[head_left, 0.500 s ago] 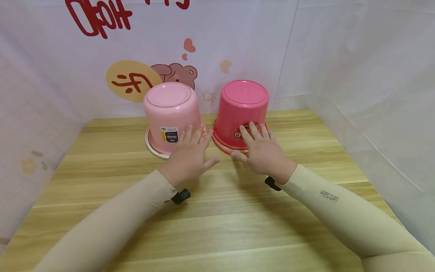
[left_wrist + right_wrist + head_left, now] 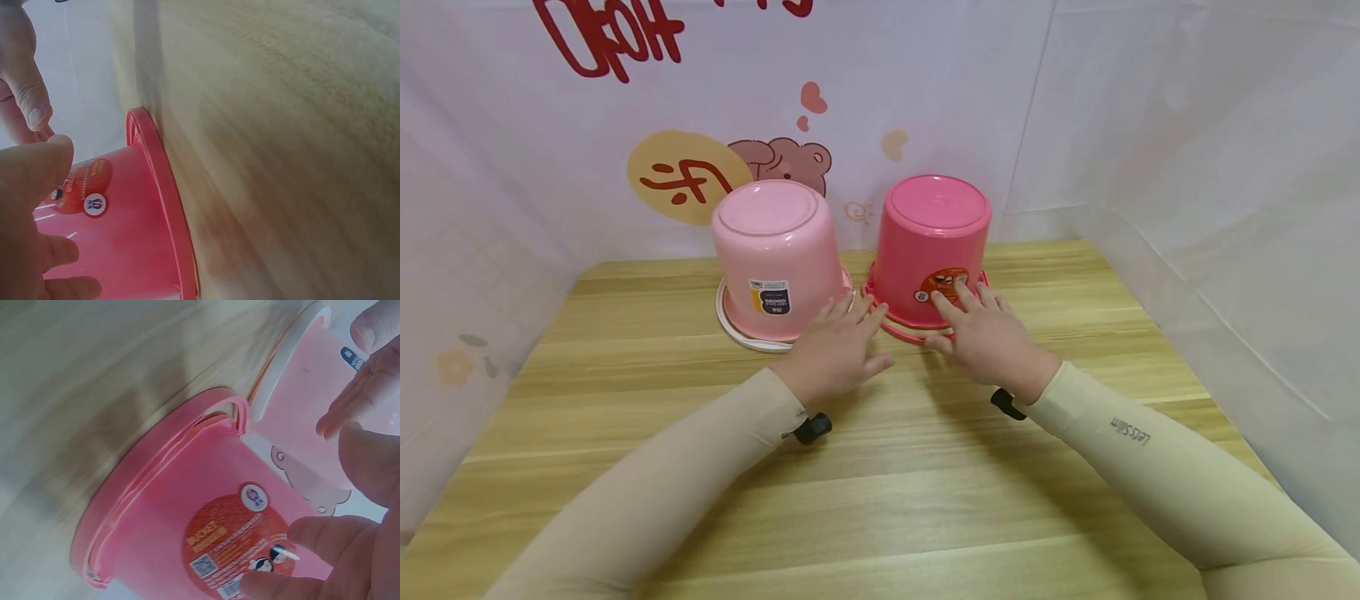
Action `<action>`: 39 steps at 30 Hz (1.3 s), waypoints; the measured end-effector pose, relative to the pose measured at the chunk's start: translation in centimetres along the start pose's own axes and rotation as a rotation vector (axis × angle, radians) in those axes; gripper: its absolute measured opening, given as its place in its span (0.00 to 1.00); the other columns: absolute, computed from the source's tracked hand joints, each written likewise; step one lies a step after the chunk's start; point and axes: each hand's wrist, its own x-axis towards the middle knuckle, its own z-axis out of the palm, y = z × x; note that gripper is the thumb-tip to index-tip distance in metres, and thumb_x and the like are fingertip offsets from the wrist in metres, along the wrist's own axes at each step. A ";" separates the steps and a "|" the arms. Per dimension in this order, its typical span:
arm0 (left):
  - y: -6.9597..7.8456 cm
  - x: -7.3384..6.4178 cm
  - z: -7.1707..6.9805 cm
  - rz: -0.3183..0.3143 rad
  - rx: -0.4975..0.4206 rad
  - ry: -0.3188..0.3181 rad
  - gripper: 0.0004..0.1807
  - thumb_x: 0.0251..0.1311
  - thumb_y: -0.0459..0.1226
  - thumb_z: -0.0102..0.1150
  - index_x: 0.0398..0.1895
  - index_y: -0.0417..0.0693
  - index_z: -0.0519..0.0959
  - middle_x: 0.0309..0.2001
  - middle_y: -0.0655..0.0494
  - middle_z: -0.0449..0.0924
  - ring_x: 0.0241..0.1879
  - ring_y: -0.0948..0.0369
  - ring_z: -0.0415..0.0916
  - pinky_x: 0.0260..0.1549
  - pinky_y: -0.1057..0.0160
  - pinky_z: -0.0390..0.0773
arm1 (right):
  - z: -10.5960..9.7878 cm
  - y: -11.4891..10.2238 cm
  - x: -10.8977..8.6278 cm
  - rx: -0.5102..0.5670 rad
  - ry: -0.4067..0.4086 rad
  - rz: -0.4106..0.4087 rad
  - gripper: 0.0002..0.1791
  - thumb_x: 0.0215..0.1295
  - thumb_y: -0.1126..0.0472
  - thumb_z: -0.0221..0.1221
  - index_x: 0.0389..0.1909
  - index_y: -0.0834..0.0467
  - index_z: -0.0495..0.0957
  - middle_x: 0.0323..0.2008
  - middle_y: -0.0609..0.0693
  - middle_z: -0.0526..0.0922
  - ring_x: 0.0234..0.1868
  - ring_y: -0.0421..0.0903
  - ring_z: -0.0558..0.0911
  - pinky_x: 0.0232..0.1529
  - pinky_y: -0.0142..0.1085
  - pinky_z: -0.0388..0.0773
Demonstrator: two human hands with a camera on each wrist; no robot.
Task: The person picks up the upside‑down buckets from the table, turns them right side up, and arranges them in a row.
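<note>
Two buckets stand upside down side by side on the table: a light pink bucket (image 2: 775, 242) with a white handle and a dark label, and a deep pink bucket (image 2: 925, 267) with a round orange-red sticker (image 2: 240, 547). My left hand (image 2: 831, 350) is in front of the gap between them, fingers spread and holding nothing; it overlaps the light pink bucket's rim in the head view. In front of the deep pink bucket is my right hand (image 2: 996, 340), its fingers spread and overlapping the sticker's lower edge. The deep pink handle (image 2: 165, 181) lies along the bucket's rim on the wood.
The wooden table (image 2: 880, 517) reaches from the buckets towards me. Behind them hangs a white cloth (image 2: 955, 83) printed with a bear and hearts. More pale cloth (image 2: 1240, 208) borders the table on the right, and on the left too.
My left hand has moved right, off the front of the light pink bucket towards the gap. The right hand has dropped slightly, showing more of the sticker. Both buckets stay in place.
</note>
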 end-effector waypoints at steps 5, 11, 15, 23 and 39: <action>0.1 0.5 0.4 0.018 -0.019 0.011 0.44 0.58 0.65 0.43 0.72 0.53 0.52 0.72 0.48 0.49 0.72 0.45 0.40 0.69 0.46 0.44 | 0.5 0.6 0.1 -0.001 -0.005 -0.013 0.38 0.62 0.35 0.49 0.70 0.48 0.57 0.68 0.61 0.59 0.67 0.67 0.57 0.61 0.61 0.60; 0.1 1.3 0.8 0.026 -0.010 -0.004 0.43 0.58 0.65 0.41 0.72 0.52 0.53 0.71 0.47 0.52 0.71 0.44 0.44 0.70 0.47 0.43 | 1.1 1.4 0.3 0.002 -0.031 -0.019 0.35 0.62 0.38 0.52 0.67 0.49 0.62 0.66 0.61 0.62 0.65 0.66 0.61 0.60 0.61 0.61; 0.1 2.1 1.3 0.031 -0.011 -0.025 0.44 0.58 0.66 0.40 0.72 0.52 0.53 0.71 0.47 0.52 0.71 0.44 0.44 0.69 0.47 0.43 | 1.4 1.9 0.4 0.005 -0.054 -0.026 0.33 0.62 0.40 0.52 0.66 0.50 0.65 0.66 0.60 0.64 0.65 0.67 0.61 0.60 0.61 0.61; 0.3 3.4 2.3 -0.011 -0.038 -0.069 0.44 0.57 0.68 0.40 0.72 0.56 0.53 0.72 0.52 0.51 0.72 0.44 0.42 0.69 0.45 0.42 | 2.3 3.1 1.2 0.028 -0.078 -0.032 0.31 0.64 0.42 0.52 0.65 0.51 0.66 0.65 0.60 0.65 0.65 0.67 0.62 0.60 0.64 0.59; 0.9 4.8 3.3 0.003 -0.015 -0.091 0.46 0.54 0.71 0.35 0.72 0.58 0.53 0.72 0.57 0.53 0.72 0.45 0.42 0.69 0.45 0.40 | 3.7 4.4 2.5 0.039 -0.152 -0.019 0.27 0.67 0.44 0.48 0.64 0.50 0.68 0.65 0.58 0.66 0.66 0.66 0.61 0.61 0.65 0.55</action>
